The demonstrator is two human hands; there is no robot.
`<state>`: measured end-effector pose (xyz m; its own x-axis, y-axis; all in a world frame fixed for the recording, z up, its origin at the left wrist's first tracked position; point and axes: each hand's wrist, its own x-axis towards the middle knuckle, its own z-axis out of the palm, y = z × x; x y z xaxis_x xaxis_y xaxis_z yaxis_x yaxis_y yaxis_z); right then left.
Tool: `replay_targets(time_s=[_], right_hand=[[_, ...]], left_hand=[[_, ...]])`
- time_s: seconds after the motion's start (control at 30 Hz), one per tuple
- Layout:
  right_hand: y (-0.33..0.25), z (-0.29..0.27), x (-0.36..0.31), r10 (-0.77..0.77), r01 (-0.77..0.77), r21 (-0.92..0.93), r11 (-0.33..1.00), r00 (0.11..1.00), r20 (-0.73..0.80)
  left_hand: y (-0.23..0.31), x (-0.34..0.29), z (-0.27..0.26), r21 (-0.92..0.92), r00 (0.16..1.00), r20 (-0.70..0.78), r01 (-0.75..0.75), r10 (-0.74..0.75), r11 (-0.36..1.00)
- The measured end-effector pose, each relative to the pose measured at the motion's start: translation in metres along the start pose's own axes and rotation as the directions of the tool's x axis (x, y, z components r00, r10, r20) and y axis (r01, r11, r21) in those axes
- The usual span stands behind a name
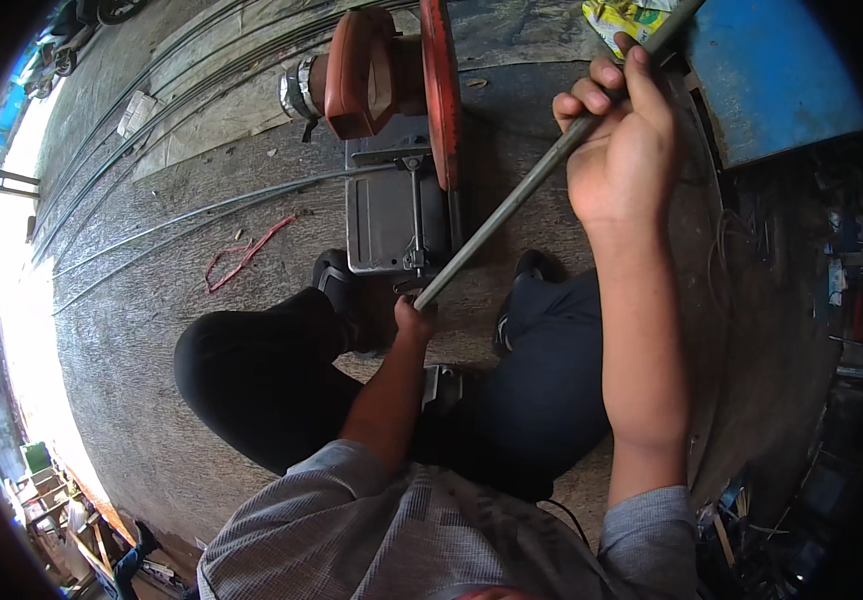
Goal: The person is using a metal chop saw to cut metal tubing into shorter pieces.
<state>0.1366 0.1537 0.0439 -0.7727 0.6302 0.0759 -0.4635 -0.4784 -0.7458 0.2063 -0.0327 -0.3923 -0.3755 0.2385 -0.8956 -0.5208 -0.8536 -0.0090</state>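
A long grey metal pipe (511, 205) slants from between my knees up past the upper right edge. My right hand (623, 150), raised at the upper right, has its fingers curled around the pipe. At the pipe's lower end, my left hand (414, 318) is closed on it, close to the crank handle of the clamp. Just ahead stands a cut-off saw with a red-brown handle (349, 85), a red blade guard (440, 95) and a grey base (376, 225). On the base, the screw clamp (416, 215) is next to the end of a thin rod (281, 188).
Several long thin rods (181, 100) lie on the floor at the left. A red cord (248, 255) lies near my left knee. At the upper right are a blue panel (776, 80) and a yellow-and-white packet (616, 22). Cluttered items line the right edge.
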Motion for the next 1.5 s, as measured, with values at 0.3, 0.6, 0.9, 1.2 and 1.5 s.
replay_targets(time_s=[0.3,0.6,0.9,1.2,1.5], right_hand=[[-0.019,-0.034,0.032,-0.184,0.165,-0.237,0.957,0.981,-0.061],[-0.043,-0.071,0.035,-0.279,0.266,-0.357,0.895,0.96,0.014],[-0.022,-0.187,0.091,-0.032,0.169,-0.826,0.538,0.983,0.18],[0.162,-0.359,0.035,0.25,-0.003,-0.971,-0.239,0.966,-0.065],[0.233,-0.449,-0.002,0.132,0.086,-0.94,-0.331,0.99,0.044]], left_hand=[[-0.008,0.019,0.002,0.172,0.989,0.136,-0.076,0.053,0.982],[-0.019,0.022,-0.004,0.578,0.813,0.345,-0.578,0.469,0.577],[0.036,-0.065,0.105,0.458,0.363,0.088,-0.842,0.928,0.286],[0.092,-0.252,0.338,-0.278,-0.534,0.845,-0.392,-0.029,-0.877],[0.123,-0.247,0.4,0.041,-0.242,0.926,-0.698,0.29,-0.714]])
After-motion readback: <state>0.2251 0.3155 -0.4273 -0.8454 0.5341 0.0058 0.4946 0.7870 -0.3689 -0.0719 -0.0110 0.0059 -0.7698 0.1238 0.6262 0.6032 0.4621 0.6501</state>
